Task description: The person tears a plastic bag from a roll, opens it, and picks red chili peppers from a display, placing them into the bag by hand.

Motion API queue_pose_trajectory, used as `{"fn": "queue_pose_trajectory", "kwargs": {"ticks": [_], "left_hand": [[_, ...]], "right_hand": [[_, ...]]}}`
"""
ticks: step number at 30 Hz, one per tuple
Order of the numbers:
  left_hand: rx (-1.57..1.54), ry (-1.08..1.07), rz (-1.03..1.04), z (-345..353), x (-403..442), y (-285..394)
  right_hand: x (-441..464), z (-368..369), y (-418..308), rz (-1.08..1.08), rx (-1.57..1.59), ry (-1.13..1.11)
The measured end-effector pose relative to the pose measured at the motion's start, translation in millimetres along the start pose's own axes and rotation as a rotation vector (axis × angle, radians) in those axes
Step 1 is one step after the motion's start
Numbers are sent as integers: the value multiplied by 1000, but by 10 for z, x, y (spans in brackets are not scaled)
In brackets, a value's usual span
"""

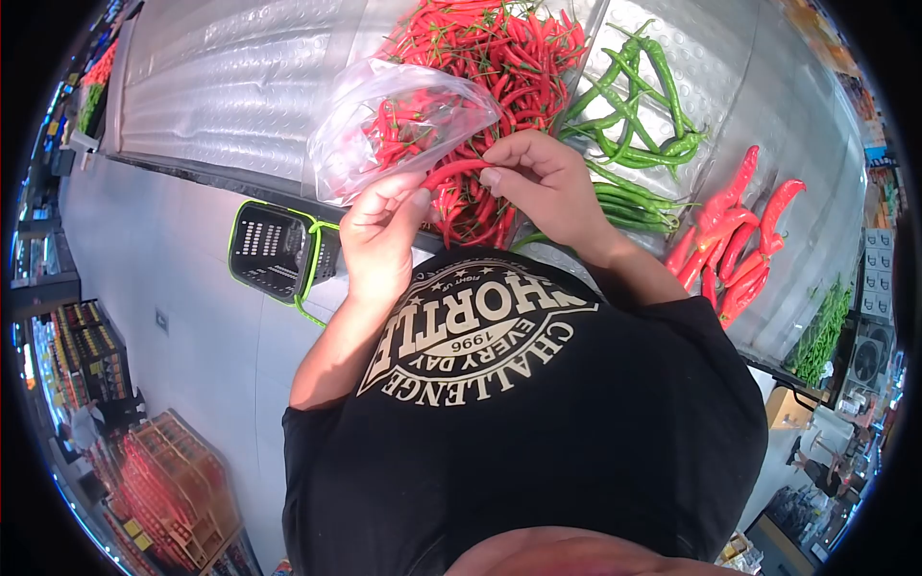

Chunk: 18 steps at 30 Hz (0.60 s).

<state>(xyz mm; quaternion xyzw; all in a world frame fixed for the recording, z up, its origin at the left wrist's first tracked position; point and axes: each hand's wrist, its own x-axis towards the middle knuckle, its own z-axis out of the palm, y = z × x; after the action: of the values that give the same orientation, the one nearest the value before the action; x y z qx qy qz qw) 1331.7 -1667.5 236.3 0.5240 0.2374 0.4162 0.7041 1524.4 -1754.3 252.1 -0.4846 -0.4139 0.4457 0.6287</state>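
Note:
A red chili pepper (453, 171) is stretched between my two hands, above the near edge of a large heap of red chilies (519, 67). My left hand (381, 219) pinches one end of it between thumb and fingers. At its other end, my right hand (547, 182) grips it with thumb and forefinger. Just beyond my left hand lies a clear plastic bag (336, 134), its mouth spread wide, with several red chilies inside. Some of the heap is hidden behind the bag and my hands.
Long green peppers (634, 106) lie right of the heap, with larger red peppers (730, 240) farther right. Leafy greens (821, 331) sit at the far right. A black shopping basket (272, 252) with green trim stands left, below the metal counter (226, 86). Wooden crates (182, 480) stand at lower left.

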Motion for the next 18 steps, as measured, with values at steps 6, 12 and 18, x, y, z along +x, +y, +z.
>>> {"fn": "queue_pose_trajectory", "kwargs": {"ticks": [6, 12, 18], "left_hand": [[31, 11, 6, 4, -6, -3], [-3, 23, -7, 6, -4, -3], [11, 35, -29, 2, -4, -7]], "right_hand": [[0, -25, -4, 3, -13, -6], [3, -26, 5, 16, 4, -8], [1, -13, 21, 19, -3, -2]]}}
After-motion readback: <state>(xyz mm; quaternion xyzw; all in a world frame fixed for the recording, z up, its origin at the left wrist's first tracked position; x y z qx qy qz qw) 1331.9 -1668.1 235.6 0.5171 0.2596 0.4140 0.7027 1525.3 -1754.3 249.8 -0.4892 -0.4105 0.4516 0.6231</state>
